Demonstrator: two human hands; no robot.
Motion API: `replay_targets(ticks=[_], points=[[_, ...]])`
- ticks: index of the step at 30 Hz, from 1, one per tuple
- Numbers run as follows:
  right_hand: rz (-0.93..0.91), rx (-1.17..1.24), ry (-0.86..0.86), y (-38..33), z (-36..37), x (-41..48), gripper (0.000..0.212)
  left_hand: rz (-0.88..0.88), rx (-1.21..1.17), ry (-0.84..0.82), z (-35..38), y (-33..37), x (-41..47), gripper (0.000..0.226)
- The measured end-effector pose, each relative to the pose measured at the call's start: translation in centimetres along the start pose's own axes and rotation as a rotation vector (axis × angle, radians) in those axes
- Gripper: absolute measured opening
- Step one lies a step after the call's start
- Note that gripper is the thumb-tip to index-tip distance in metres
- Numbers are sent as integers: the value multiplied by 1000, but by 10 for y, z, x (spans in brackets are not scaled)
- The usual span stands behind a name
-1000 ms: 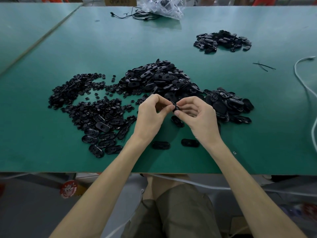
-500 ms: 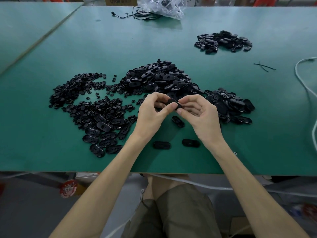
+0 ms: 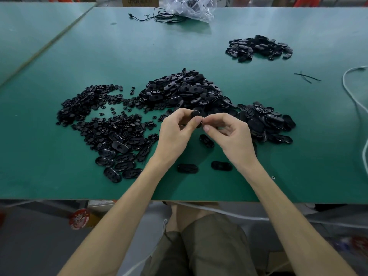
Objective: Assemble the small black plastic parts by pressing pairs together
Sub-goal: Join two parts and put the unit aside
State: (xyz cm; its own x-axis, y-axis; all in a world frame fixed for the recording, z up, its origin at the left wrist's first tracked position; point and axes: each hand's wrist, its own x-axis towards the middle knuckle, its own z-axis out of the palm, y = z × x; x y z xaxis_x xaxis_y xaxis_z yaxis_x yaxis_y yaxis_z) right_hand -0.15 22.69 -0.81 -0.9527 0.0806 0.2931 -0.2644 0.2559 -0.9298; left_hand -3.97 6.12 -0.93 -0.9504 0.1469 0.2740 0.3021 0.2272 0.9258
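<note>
Part (image 3: 196,114) of glossy black plastic, rounded, pinched between left hand (image 3: 175,134) and right hand (image 3: 232,136) grips

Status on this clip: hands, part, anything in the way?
Left hand, right hand both pinching one black part above the table. Three loose oval parts nearby. Nothing blocking.

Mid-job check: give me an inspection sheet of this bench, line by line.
Surface: green table; no spill seen.
Job's things: black part pinched between both hands; large pile behind; small-pieces pile left; far pile right; loose ovals near wrists.
Clutter: plastic bag, black ties.
Hands: left hand and right hand both pinch the part.
Cables: black cable far edge; white cable right.
Surroundings: cardboard box, second table left.
</note>
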Motion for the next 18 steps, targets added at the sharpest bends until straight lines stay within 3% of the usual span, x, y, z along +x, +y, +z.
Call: replay_targets(ticks=[8, 13, 18], points=[[8, -37, 84, 1, 1, 0, 10, -5, -129, -96, 0, 2, -3, 10], [35, -31, 111, 2, 0, -1, 11, 66, -30, -122, 0, 0, -2, 30], [52, -29, 104, 3, -1, -1, 10, 42, 12, -147, 0, 0, -3, 29]])
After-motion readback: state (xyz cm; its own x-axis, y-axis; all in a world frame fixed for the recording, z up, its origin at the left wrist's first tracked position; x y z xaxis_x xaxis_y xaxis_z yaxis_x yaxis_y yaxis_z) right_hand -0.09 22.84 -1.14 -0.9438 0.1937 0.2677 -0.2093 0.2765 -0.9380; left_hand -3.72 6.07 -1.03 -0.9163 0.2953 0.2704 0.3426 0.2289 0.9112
